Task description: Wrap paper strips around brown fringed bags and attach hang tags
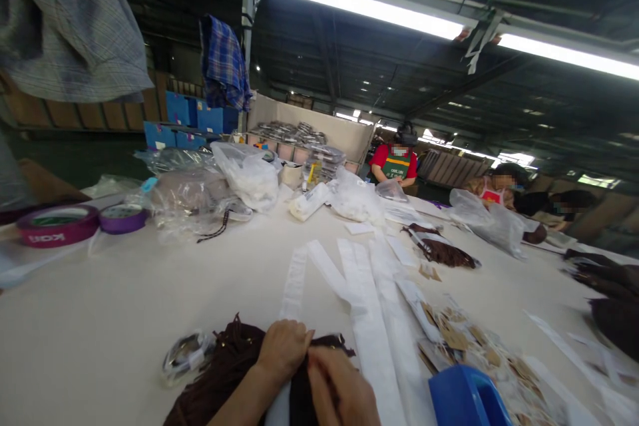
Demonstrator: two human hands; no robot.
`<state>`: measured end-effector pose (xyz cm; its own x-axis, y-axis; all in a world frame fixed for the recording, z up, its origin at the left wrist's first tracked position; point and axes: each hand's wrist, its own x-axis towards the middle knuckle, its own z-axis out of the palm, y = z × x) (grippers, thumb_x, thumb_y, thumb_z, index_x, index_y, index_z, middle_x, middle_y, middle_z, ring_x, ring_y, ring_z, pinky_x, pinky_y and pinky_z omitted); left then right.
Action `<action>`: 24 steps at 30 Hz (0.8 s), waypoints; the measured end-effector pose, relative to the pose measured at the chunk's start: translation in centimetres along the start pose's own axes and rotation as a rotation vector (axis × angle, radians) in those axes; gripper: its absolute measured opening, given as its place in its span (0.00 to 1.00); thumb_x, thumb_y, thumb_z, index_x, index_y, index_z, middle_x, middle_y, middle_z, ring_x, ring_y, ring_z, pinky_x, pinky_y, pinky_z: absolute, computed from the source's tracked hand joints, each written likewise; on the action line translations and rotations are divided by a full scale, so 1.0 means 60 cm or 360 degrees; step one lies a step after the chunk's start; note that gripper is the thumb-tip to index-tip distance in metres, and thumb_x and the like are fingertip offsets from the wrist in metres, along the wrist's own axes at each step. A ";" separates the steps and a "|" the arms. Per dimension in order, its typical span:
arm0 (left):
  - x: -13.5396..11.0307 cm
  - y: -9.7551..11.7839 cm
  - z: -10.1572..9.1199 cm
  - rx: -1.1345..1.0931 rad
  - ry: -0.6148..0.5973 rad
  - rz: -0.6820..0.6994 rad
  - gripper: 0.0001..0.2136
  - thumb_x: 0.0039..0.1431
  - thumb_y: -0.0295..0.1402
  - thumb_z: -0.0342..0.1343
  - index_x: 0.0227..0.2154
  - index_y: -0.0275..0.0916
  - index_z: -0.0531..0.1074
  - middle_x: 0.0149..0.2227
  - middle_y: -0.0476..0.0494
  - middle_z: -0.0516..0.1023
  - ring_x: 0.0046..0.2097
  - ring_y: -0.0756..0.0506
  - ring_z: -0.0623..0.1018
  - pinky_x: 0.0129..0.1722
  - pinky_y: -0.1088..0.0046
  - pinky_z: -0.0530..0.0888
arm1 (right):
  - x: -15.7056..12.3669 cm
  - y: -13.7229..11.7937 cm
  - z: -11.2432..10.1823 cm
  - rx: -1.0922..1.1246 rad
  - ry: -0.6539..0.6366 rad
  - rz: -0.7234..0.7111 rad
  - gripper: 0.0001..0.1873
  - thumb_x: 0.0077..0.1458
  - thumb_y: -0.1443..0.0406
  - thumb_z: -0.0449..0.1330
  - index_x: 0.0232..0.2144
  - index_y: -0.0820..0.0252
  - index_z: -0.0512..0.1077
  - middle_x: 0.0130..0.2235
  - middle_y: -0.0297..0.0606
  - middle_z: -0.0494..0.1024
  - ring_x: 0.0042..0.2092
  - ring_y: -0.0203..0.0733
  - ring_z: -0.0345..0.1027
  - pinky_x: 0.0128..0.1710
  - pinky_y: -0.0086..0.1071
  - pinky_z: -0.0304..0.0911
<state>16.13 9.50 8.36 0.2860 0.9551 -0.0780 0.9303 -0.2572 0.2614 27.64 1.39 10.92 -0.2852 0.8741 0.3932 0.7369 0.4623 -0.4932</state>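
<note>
Where both hands meet at near bench (124, 306) edge, brown bundle (219, 379) lies under them, bulk spreading leftward from fingers (298, 335). Left hand (283, 350) curled shut on brown bundle; right hand (342, 391) pinches it, touching left. Left hand nearer bulk.

A wide bare stretch of the table (100, 319) is seen open to the left of the left hand (282, 349). It is broken only by a small clear packet (184, 354) just beside the brown cord bundle (224, 366), which is gripped by both hands. Beyond it, the far side is closed off by tape rolls (57, 225) and heaped plastic bags (200, 196). Straight ahead, the surface is crossed by flat white paper strips (369, 319). Right of the right hand (339, 393), passage is blocked by a blue container (466, 399) and bagged tan tags (459, 336).
</note>
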 end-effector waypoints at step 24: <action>0.007 -0.012 0.011 -0.0338 0.0113 0.0074 0.08 0.60 0.32 0.49 0.34 0.35 0.72 0.37 0.40 0.74 0.43 0.40 0.72 0.45 0.60 0.67 | 0.285 0.129 0.154 0.0559 0.0110 0.0936 0.11 0.49 0.69 0.56 0.19 0.59 0.59 0.19 0.25 0.60 0.24 0.33 0.57 0.28 0.28 0.55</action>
<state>15.71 9.99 7.53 0.3038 0.9527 0.0047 0.8452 -0.2717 0.4603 22.81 21.28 6.64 0.1496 0.9884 0.0257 0.5116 -0.0551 -0.8575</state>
